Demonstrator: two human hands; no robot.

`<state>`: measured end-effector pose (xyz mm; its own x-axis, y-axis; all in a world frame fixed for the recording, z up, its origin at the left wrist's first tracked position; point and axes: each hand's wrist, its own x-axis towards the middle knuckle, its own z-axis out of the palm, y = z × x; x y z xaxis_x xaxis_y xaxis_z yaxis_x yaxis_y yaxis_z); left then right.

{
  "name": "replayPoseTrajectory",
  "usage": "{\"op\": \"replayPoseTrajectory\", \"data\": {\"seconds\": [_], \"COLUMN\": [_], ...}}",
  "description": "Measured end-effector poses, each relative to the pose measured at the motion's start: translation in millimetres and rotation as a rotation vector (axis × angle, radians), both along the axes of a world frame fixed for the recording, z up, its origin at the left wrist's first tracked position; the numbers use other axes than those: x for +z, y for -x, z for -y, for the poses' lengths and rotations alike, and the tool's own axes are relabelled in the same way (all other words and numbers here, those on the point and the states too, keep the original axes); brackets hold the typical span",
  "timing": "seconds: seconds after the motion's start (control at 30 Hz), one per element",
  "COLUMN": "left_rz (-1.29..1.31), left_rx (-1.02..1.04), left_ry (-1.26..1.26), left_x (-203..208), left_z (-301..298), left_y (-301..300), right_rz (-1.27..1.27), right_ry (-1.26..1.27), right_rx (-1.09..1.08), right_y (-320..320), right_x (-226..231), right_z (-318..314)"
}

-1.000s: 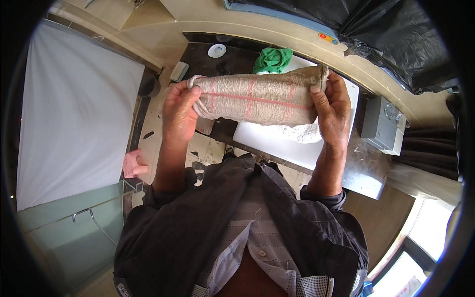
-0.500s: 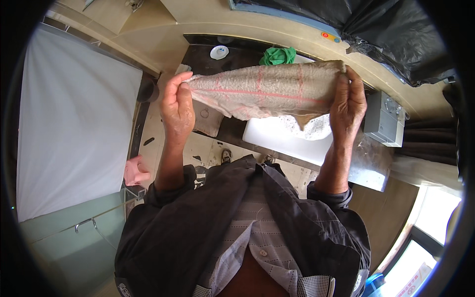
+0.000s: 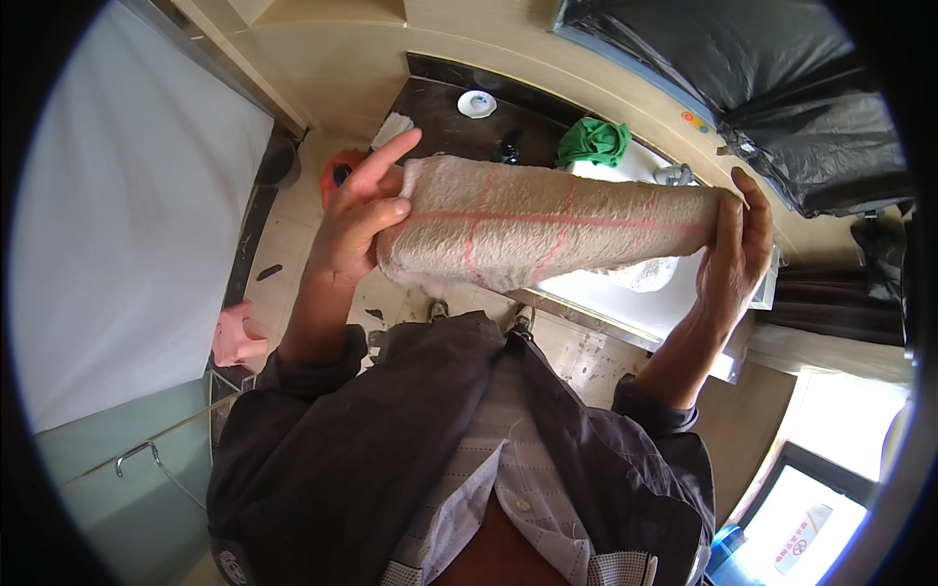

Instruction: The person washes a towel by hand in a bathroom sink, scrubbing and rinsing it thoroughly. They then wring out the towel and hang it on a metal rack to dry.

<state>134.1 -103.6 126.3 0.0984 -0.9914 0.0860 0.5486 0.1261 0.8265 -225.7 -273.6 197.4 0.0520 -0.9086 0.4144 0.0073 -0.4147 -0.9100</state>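
Observation:
A damp-looking towel (image 3: 547, 230), off-white with a pink check, is stretched level in front of me, folded into a long band. Its left end is gripped by my left hand (image 3: 357, 215), thumb on the near side and index finger pointing up and away. My right hand (image 3: 735, 239) pinches the narrower right end between thumb and fingers. Behind the towel lies a white sink (image 3: 611, 293) with suds in it, partly hidden. A bunched green cloth (image 3: 593, 143) rests at the sink's far edge.
On the dark counter (image 3: 430, 107) are a small white dish (image 3: 477, 104) and a pale folded cloth (image 3: 392, 131). A red object (image 3: 337, 176) stands beyond my left hand. To the left are a pink plastic stool (image 3: 237, 334) and a white curtain (image 3: 127, 215). Black plastic sheeting (image 3: 782, 78) hangs far right.
The towel has turned, and its left end now looks fuller and broader. Both hands have shifted right and slightly nearer in view, and my left index finger has straightened out. My view has swung left.

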Motion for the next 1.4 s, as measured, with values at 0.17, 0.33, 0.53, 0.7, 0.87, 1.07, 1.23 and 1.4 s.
{"op": "replayPoseTrajectory", "data": {"seconds": [0.17, 0.33, 0.53, 0.7, 0.87, 1.07, 1.23, 1.4], "left_rz": [0.100, 0.268, 0.584, 0.954, 0.852, 0.846, 1.008, 1.028], "left_rx": [0.183, 0.458, 0.492, 0.525, 0.456, 0.081, -0.142, -0.201], "left_ry": [0.170, 0.066, -0.226, -0.365, -0.445, -0.235, -0.196, -0.130], "left_x": [-18, -10, 8, 24, 41, 44, 36, 13], "left_z": [-41, -64, -90, -91, -79, -80, -71, -71], "left_y": [-48, -57, -56, -53, -58, -102, -159, -208], "right_rz": [-0.421, -0.532, -0.358, -0.046, -0.103, -0.132, 0.095, 0.150], "right_ry": [0.172, 0.061, -0.228, -0.503, -0.657, -0.795, -0.846, -0.833], "right_rx": [-0.089, -0.021, 0.197, 0.337, 0.290, 0.314, 0.164, 0.066], "right_y": [-30, -36, -26, -41, -50, -47, -84, -119], "right_x": [10, -13, -60, -114, -127, -149, -142, -146], "right_z": [-42, -55, -68, -79, -85, -116, -162, -196]}}
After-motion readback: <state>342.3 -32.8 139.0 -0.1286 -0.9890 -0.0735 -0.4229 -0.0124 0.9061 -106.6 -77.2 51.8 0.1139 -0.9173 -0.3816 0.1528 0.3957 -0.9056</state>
